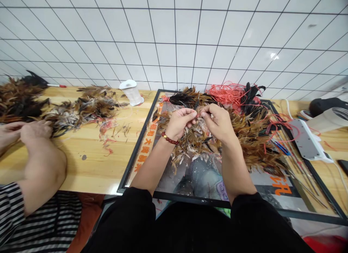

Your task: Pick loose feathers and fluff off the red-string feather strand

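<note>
My left hand (182,123), with a dark red bead bracelet (170,138) on its wrist, is closed in a pinch. My right hand (216,122) is closed too, thumb against the fingers, close to the left fingertips. What the fingers hold is too small to make out. Both hands are just above a heap of loose brown and whitish feathers (199,140). Behind them lies a bundle of dark feathers (181,97), bound in red at its left end. A tangle of red plastic string (227,94) is at the back, beside black feathers (251,97).
The feathers lie on a black-framed glass panel (136,151). Right are a blue cutter (282,148), thin rods (307,180), a white power strip (307,139) and a cylindrical roll (330,118). A white spool (131,92) stands left. A co-worker's hands (35,131) touch feathers there.
</note>
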`<state>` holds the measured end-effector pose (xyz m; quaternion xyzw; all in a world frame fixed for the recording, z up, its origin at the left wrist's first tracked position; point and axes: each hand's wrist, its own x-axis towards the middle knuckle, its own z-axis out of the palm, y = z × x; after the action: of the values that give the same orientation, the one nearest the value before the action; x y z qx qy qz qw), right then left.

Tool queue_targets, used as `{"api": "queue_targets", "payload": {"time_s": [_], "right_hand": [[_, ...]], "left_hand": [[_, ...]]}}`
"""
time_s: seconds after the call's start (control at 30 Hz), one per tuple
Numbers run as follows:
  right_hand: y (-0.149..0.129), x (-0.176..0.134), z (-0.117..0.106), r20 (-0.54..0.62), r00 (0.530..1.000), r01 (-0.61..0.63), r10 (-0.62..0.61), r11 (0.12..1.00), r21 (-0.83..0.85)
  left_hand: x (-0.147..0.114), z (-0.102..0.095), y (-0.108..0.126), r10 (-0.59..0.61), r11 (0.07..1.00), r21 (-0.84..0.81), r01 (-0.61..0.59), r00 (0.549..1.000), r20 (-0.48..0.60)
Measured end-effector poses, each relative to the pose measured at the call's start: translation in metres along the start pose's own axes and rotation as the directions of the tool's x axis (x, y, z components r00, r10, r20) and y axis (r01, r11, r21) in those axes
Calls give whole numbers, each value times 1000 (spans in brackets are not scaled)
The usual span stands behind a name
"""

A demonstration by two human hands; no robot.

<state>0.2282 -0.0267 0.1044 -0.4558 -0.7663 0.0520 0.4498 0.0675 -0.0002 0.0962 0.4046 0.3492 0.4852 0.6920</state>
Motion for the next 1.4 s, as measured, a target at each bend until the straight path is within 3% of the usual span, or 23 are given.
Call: {"api": "queue_targets", "payload": {"time_s": [0.2, 0.5, 0.67, 0.8, 0.93, 1.1, 1.23, 1.4], "right_hand": [[1, -1, -1, 44, 999, -23, 24, 1000, -15], [3, -2, -8, 83, 996, -41, 44, 998, -40], [2, -3, -13, 122, 990, -61, 65, 998, -30], [5, -3, -8, -14, 1000, 12, -12, 1000, 0], [11, -1, 2, -5, 990, 138, -138, 990, 22], [12, -1, 9, -24, 997, 71, -73, 996, -48], [10, -1, 9, -69, 997, 22, -24, 999, -32], [12, -2, 9, 14, 999, 31, -31, 1000, 4]], "left_hand": [[-1, 3, 0, 36, 999, -25, -38, 995, -88], [2, -1, -2, 37, 998, -53, -38, 999, -21], [6, -5, -12, 148, 989, -12, -148, 989, 23], [7, -6, -14, 294, 949, 98, -301, 953, 74], [6, -5, -15, 421, 878, 199, -436, 900, 118], [7, -4, -24, 573, 754, 347, -558, 817, 68], [5, -3, -32, 732, 557, 508, -657, 677, 72], [3, -7, -33, 853, 264, 615, -743, 477, 210]]}}
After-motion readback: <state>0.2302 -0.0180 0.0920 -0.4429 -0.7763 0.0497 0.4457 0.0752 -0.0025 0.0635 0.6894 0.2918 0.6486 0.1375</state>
